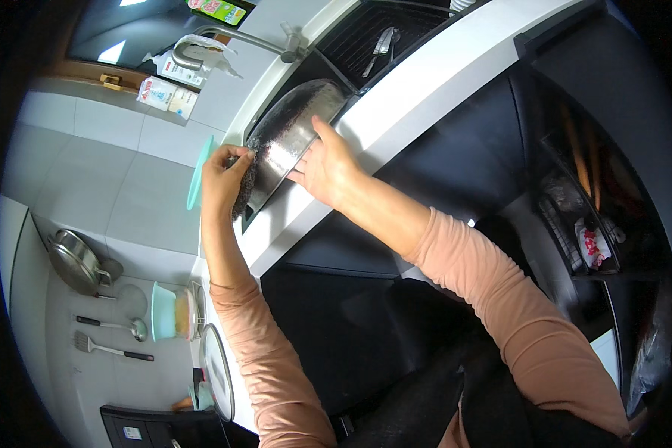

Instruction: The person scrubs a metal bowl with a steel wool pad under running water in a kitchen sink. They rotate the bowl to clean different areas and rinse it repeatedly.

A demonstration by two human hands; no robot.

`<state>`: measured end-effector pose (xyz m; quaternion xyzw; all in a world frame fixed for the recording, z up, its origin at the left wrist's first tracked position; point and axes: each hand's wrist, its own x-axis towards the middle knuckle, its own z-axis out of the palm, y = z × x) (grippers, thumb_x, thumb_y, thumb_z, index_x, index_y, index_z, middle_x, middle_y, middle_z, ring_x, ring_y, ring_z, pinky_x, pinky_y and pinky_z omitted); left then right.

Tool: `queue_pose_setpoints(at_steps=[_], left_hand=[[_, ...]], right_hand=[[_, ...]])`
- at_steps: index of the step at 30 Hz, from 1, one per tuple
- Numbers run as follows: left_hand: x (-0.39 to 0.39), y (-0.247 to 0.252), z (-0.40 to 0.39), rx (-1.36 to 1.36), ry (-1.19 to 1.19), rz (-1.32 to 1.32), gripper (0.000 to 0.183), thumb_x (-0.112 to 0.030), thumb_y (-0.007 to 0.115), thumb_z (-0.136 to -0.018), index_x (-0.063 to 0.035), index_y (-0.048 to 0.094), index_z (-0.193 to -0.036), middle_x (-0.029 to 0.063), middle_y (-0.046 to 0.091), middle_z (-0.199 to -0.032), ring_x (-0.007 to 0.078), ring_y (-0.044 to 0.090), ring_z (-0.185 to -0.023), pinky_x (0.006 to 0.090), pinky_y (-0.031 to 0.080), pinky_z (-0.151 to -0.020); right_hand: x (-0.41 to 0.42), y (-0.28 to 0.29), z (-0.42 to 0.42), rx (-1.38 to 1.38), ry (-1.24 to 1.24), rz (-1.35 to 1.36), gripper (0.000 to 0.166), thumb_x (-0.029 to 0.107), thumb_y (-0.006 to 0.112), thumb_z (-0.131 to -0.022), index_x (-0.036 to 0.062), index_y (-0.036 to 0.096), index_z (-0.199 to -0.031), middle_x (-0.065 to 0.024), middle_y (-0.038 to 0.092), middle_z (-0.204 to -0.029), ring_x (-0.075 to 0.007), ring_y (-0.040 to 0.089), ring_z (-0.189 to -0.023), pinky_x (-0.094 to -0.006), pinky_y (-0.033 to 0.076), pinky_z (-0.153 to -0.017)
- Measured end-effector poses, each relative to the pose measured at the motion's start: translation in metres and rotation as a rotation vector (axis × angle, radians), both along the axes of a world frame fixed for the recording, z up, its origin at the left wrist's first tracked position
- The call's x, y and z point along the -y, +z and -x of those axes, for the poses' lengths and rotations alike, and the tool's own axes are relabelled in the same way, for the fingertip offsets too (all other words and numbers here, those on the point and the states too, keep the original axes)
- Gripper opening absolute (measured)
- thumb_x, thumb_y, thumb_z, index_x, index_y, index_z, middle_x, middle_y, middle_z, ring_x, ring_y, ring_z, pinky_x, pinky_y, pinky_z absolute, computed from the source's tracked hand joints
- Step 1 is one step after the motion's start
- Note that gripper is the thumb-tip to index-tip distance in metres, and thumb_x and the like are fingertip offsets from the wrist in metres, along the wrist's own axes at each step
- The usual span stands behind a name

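Note:
A round metal pan (pixel 280 131) with dark, scorched-looking patches is tipped on its side over the black sink by the white counter edge. My right hand (pixel 327 165) grips its rim, thumb on the outer wall and fingers around the edge. Against the pan's outer surface, my left hand (pixel 227 173) pinches a dark, frizzy scouring pad (pixel 245 187), probably steel wool. The part of the sink beneath the pan is hidden.
A metal faucet (pixel 246 40) rises behind the sink. Beside the pan, a black drying rack (pixel 353 42) holds cutlery (pixel 379 50). A turquoise round item (pixel 200 173) stands near my left hand; a glass lid (pixel 218 372) lies on the counter.

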<state>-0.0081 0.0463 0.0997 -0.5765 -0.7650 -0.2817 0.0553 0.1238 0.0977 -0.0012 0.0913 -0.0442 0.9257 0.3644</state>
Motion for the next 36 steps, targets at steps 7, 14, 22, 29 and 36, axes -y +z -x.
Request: queue_pose_setpoints(at_steps=[7,14,22,29,36], left_hand=[[-0.032,0.003,-0.01,-0.159,-0.061,0.014,0.016,-0.014,0.067,-0.069,-0.0008,0.063,-0.077,0.0113,0.058,-0.079,0.0204,0.055,-0.075,0.0291,0.042,-0.069],[-0.072,-0.004,-0.034,-0.412,-0.19,-0.002,0.016,-0.02,0.066,-0.067,-0.0083,0.067,-0.077,0.0127,0.061,-0.083,0.0274,0.059,-0.078,0.0353,0.045,-0.071],[-0.076,-0.006,-0.025,-0.302,-0.197,-0.062,0.034,-0.039,0.057,-0.078,-0.0074,0.068,-0.08,0.0159,0.061,-0.086,0.0332,0.058,-0.08,0.04,0.044,-0.075],[-0.065,0.0,-0.028,0.025,-0.239,-0.14,0.069,-0.06,0.028,-0.085,-0.0018,0.065,-0.094,0.0192,0.063,-0.085,0.0351,0.057,-0.088,0.0368,0.04,-0.083],[-0.045,0.017,-0.014,0.324,-0.277,-0.437,0.064,-0.052,0.034,-0.088,0.0044,0.056,-0.11,0.0186,0.061,-0.099,0.026,0.057,-0.092,0.0326,0.04,-0.085]], right_hand=[[0.007,-0.001,0.0,-0.004,-0.068,0.005,0.058,0.046,0.033,-0.091,0.004,0.029,-0.132,-0.011,0.038,-0.133,-0.0221,0.038,-0.122,-0.0414,0.024,-0.103],[0.008,-0.004,0.002,-0.059,-0.068,-0.099,0.062,0.043,0.03,-0.092,0.0009,0.02,-0.135,-0.0145,0.031,-0.137,-0.027,0.03,-0.126,-0.0439,0.02,-0.106],[0.002,0.001,-0.02,0.068,0.02,-0.059,0.068,0.033,0.048,-0.089,-0.0082,0.016,-0.132,-0.0239,0.025,-0.136,-0.0347,0.027,-0.127,-0.0458,0.02,-0.106],[0.005,0.021,-0.088,0.609,-0.419,-0.816,0.048,0.028,0.057,-0.086,-0.0025,0.045,-0.121,-0.0218,0.045,-0.124,-0.0305,0.046,-0.114,-0.0404,0.034,-0.098],[-0.034,0.069,0.002,0.928,-1.396,-1.747,0.058,0.043,0.061,-0.071,0.0042,0.053,-0.114,-0.0175,0.051,-0.118,-0.0326,0.046,-0.112,-0.0405,0.037,-0.096]])
